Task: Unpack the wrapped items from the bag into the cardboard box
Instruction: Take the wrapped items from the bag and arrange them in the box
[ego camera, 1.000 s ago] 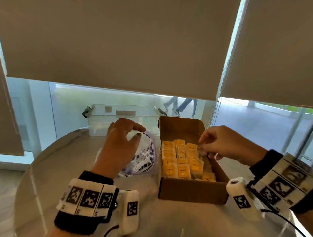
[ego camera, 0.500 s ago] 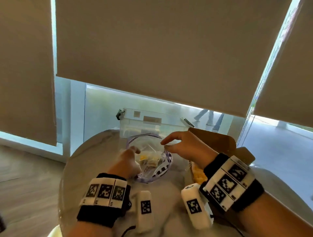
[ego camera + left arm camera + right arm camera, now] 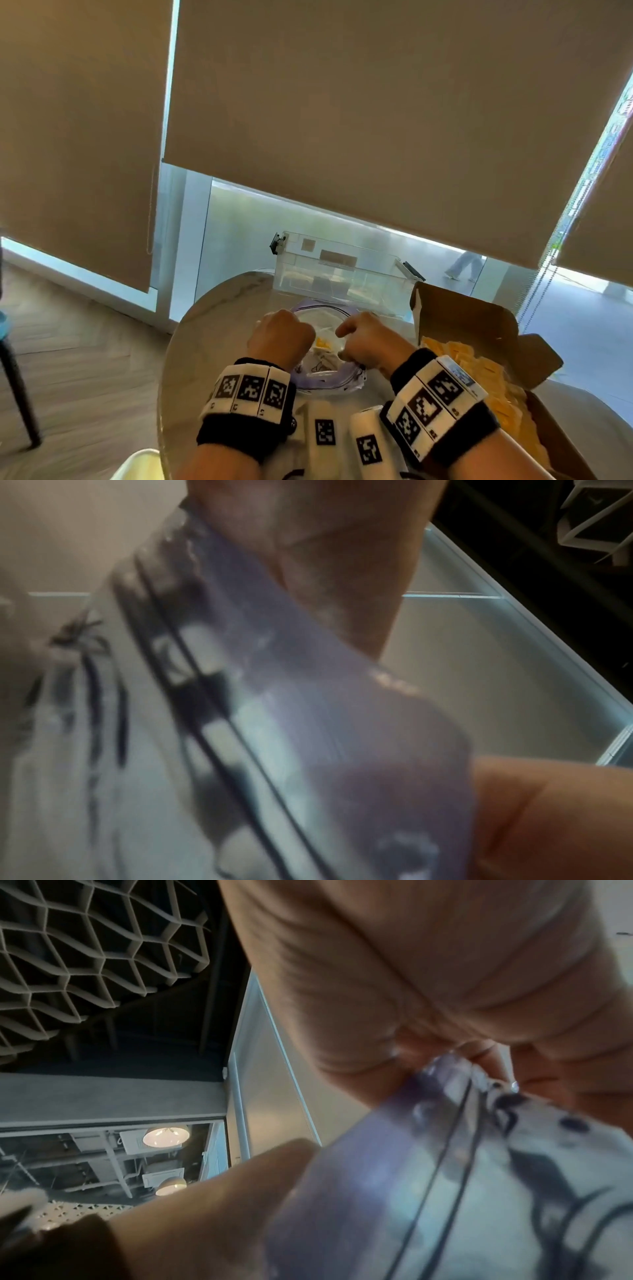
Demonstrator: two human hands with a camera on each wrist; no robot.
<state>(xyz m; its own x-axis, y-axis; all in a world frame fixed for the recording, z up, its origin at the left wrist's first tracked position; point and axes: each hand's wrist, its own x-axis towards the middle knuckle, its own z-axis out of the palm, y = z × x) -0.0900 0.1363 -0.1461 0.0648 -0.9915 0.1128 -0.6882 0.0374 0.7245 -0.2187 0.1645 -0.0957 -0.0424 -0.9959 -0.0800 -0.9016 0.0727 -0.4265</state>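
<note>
Beige roller blinds (image 3: 376, 120) hang low over a glass wall behind a round pale desk (image 3: 219, 329), where a clear plastic bin (image 3: 342, 274) stands at the far edge. Just in front of it lies the bag (image 3: 325, 373), a clear zip pouch with a purple rim and black print, its mouth pulled open between both hands. Left hand (image 3: 279, 337) grips the left side of the rim with curled fingers; the left wrist view shows the purple strip pinched between thumb and finger. Right hand (image 3: 371, 344) pinches the right side of the rim, forefinger raised, and the right wrist view shows its fingers closed on the plastic. Inside the bag a few wrapped items (image 3: 322, 342) show, yellow and pale. To the right stands the cardboard box (image 3: 479, 318), flaps open, packed with yellow wrapped pieces (image 3: 479, 370)
</note>
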